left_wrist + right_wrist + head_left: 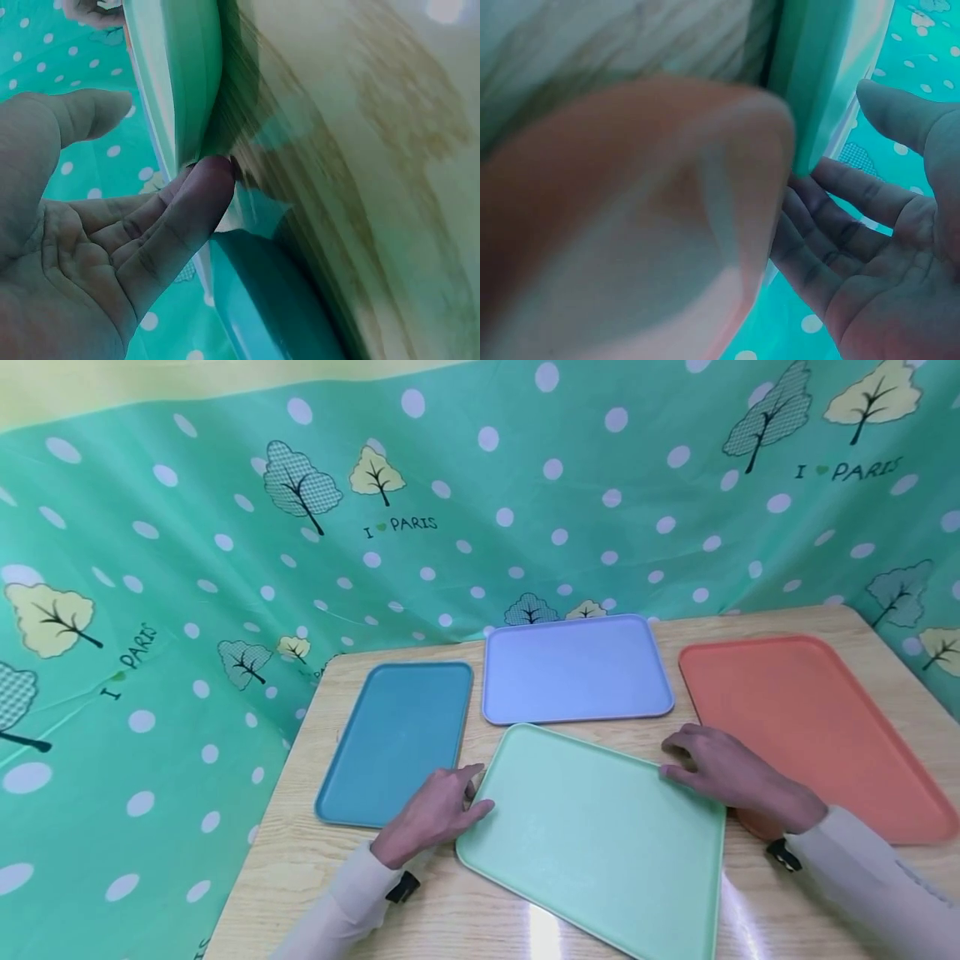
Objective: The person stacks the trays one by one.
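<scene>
A mint-green tray (585,835) lies slightly turned on the table, between both hands. At its left edge is my left hand (435,814), thumb over the rim and index finger pointing along the side. The left wrist view has those fingertips (214,176) low beside the tray wall, with the thumb apart from it. My right hand (720,768) is at the far right corner, bent over the rim. In the right wrist view its fingers (847,225) reach between the green tray's corner and the red tray (667,210), thumb spread away.
A teal-blue tray (405,743) lies left of the green one, and a lavender tray (573,668) lies behind it. The large red tray (810,710) is on the right, under the right forearm. A patterned green cloth (465,510) hangs behind the wooden table (285,877).
</scene>
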Action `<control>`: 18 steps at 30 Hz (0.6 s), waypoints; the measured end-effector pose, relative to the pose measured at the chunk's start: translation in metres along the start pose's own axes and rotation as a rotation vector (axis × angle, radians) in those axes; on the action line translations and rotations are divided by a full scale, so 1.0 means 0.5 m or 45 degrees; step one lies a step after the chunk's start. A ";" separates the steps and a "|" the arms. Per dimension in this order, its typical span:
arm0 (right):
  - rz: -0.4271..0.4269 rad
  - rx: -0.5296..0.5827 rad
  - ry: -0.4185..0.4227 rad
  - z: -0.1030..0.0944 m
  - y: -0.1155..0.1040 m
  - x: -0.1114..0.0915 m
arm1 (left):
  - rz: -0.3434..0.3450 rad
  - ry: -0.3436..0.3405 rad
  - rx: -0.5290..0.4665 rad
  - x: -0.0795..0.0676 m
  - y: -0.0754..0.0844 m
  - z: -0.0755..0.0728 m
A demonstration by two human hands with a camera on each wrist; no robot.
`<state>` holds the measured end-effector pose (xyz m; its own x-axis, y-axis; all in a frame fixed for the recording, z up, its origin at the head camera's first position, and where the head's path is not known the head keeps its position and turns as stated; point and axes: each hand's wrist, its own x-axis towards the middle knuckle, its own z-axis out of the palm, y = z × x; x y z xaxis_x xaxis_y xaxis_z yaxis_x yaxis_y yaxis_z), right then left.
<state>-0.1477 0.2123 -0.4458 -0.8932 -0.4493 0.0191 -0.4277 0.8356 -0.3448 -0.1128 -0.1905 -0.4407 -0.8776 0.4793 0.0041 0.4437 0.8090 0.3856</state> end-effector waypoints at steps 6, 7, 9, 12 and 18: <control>0.016 0.014 -0.018 0.002 -0.002 0.002 | -0.033 -0.020 -0.007 0.003 0.002 0.004; 0.016 0.019 -0.020 0.002 -0.002 0.002 | -0.037 -0.015 -0.009 0.003 0.002 0.005; 0.024 0.027 -0.024 0.002 -0.003 0.001 | -0.047 -0.008 -0.015 0.003 0.004 0.006; 0.026 0.050 -0.034 0.003 -0.005 0.001 | -0.061 0.002 -0.029 0.002 0.005 0.008; 0.022 0.102 -0.076 0.003 -0.007 0.000 | -0.099 0.008 -0.053 -0.009 0.009 0.008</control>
<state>-0.1458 0.2091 -0.4458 -0.8895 -0.4550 -0.0424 -0.3978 0.8166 -0.4183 -0.1063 -0.1875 -0.4426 -0.9104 0.4133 -0.0212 0.3664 0.8288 0.4230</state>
